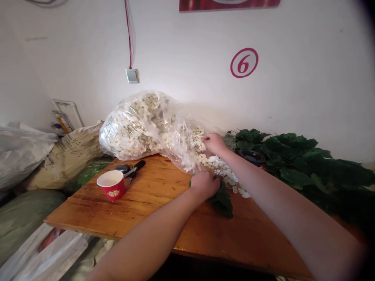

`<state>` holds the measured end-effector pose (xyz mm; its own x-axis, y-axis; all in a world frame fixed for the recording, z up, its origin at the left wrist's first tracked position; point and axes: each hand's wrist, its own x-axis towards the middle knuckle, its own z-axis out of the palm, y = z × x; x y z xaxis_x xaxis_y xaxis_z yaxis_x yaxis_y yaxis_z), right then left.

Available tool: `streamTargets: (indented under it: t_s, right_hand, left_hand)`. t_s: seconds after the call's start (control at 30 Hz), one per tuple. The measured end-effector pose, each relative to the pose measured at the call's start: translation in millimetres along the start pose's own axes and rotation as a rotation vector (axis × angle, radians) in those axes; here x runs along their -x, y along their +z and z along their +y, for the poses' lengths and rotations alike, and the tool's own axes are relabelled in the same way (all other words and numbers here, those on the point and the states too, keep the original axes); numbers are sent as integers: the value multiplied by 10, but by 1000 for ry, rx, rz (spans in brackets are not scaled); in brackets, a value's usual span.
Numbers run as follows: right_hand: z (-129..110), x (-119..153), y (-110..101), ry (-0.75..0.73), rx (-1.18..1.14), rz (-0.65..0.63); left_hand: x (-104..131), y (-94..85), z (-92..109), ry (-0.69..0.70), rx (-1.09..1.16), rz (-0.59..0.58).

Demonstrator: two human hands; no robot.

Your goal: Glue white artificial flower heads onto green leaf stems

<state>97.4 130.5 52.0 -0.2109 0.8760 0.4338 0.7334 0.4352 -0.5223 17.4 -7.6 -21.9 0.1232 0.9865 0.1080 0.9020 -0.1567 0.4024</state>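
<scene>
A clear plastic bag (137,125) full of white artificial flowers lies against the wall, its mouth toward the right. My right hand (215,143) is at the bag's opening, fingers pinched at the white blossoms (198,138). Nearer to me, my left hand (205,184) is closed around the stem end of a green leaf piece (223,201), which hangs down over the table. Loose white flowers (224,169) lie between and beyond the two hands.
On the wooden table (84,208) stand a red paper cup (111,185), a dark round object (123,168) and a black-handled tool (137,166). Green leaves (295,160) are heaped at the right, beside a dark bowl (252,156). Stuffed sacks (67,156) crowd the left.
</scene>
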Motion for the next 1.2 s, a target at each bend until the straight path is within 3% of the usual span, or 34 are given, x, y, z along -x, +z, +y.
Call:
streamTargets:
  t_s: [0.1, 0.2, 0.27, 0.4, 0.63, 0.73, 0.87, 1.03, 1.2]
  right_hand:
    - [-20, 113, -192, 40, -336, 134]
    - [-1, 350, -440, 103, -598, 128]
    - [52, 557, -617, 106, -633, 78]
    - [217, 963, -848, 89, -488, -61]
    - [283, 1297, -638, -114, -342, -195]
    - [273, 1347, -569, -166, -348, -151]
    - [337, 1415, -607, -172, -300, -58]
    - [383, 1471, -640, -191, -223, -171]
    - [312, 1483, -612, -181, -224, -163]
  left_hand:
    - [-2, -23, -4, -26, 42, -7]
    - [2, -43, -8, -56, 82, -18]
    - [7, -47, -9, -56, 89, -5]
    - [17, -37, 3, -44, 78, 36]
    - [35, -47, 44, 21, 10, 69]
    - [19, -50, 26, 34, -15, 66]
    - [0, -51, -1, 40, 70, 146]
    - [5, -32, 5, 74, 113, 135]
    - [-6, 0, 12, 96, 99, 124]
